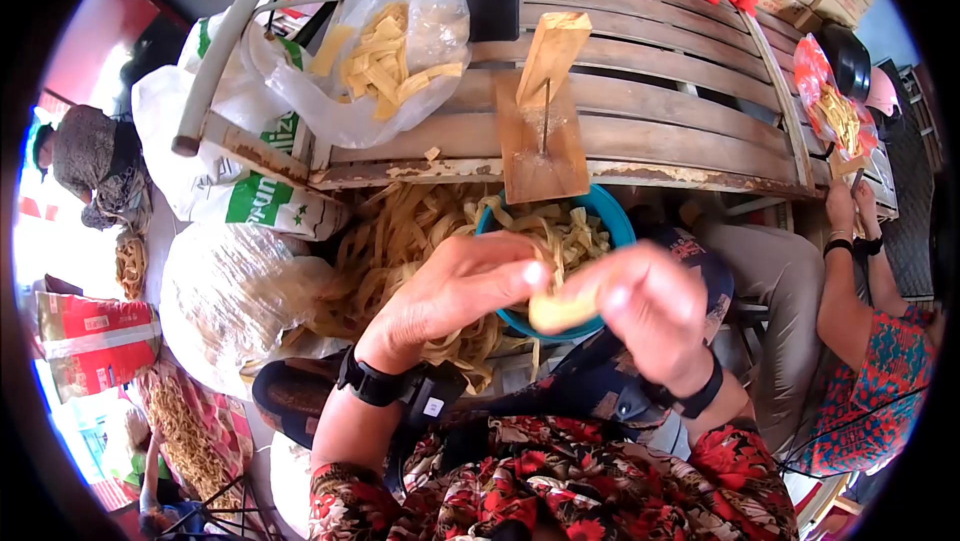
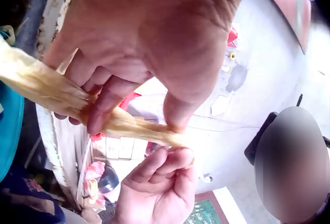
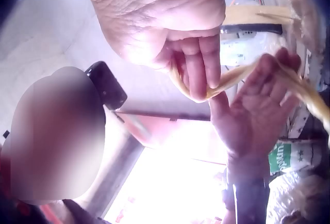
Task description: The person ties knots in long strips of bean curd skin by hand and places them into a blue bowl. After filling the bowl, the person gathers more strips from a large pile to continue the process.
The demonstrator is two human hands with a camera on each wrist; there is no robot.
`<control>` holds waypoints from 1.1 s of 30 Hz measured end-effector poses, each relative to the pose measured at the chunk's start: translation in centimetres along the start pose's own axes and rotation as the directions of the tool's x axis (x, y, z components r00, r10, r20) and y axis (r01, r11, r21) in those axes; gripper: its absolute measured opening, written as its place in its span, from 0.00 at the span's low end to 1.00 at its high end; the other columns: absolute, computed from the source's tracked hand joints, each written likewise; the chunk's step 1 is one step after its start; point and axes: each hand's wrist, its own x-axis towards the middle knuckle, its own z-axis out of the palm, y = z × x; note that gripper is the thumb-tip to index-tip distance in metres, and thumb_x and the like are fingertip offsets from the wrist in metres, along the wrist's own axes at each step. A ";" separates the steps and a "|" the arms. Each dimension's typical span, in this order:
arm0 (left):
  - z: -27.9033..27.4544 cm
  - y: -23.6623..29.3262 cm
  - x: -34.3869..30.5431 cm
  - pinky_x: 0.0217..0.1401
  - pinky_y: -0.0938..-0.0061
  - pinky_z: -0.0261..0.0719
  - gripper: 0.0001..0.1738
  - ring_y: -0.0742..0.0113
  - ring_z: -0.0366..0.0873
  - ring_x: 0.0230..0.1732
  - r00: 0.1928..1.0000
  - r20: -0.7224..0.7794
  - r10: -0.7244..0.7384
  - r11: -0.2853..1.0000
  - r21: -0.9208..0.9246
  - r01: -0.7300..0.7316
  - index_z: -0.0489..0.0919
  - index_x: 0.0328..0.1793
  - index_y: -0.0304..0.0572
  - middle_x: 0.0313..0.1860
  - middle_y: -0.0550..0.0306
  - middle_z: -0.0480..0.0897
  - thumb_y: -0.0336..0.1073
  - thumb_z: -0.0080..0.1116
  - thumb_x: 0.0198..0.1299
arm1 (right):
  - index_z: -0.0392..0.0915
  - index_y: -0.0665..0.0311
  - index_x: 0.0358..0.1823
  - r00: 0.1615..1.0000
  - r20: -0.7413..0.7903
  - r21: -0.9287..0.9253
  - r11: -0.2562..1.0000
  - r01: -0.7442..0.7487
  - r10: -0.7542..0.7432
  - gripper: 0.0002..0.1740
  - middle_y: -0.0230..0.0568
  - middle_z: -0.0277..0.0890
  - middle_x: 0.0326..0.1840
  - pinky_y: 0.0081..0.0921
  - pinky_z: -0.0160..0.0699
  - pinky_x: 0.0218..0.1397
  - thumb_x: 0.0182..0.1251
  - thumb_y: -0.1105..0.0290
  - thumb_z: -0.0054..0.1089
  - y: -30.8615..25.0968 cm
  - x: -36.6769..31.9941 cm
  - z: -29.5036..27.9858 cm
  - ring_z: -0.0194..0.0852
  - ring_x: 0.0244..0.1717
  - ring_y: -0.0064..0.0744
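Observation:
A pale yellow, flat, pliable strip [image 1: 563, 314] stretches between the two hands over a blue tub [image 1: 622, 226]. In the left wrist view, the left hand [image 2: 149, 43] holds the strip [image 2: 46, 82] between its fingers, with the thumb at its narrower part. The right hand [image 3: 165, 33] curls its fingers round the strip's end in the right wrist view; it is blurred in the head view. Similar strips lie inside the tub, and a tangled heap of them [image 1: 385, 241] spreads to its left. The strip's other end hangs down beyond the left hand [image 3: 252, 115].
A slatted bench [image 1: 660, 91] stands ahead, bearing a wooden board [image 1: 515, 166] with an upright metal rod and angled block. A plastic bag [image 1: 440, 31] of yellow pieces sits at its left. White sacks [image 1: 190, 111] stand farther left; another person [image 1: 870, 371] sits at right.

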 end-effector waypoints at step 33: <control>1.7 -3.2 -1.6 0.31 0.74 0.79 0.18 0.61 0.79 0.25 0.973 0.130 -0.190 0.723 -0.652 0.228 0.73 0.49 0.28 0.30 0.50 0.79 0.36 0.50 0.59 | 0.59 0.68 0.62 0.961 -0.055 0.297 0.923 -0.244 0.272 0.22 0.39 0.76 0.44 0.13 0.71 0.36 0.67 0.79 0.50 1.9 -1.1 2.4 0.72 0.33 0.16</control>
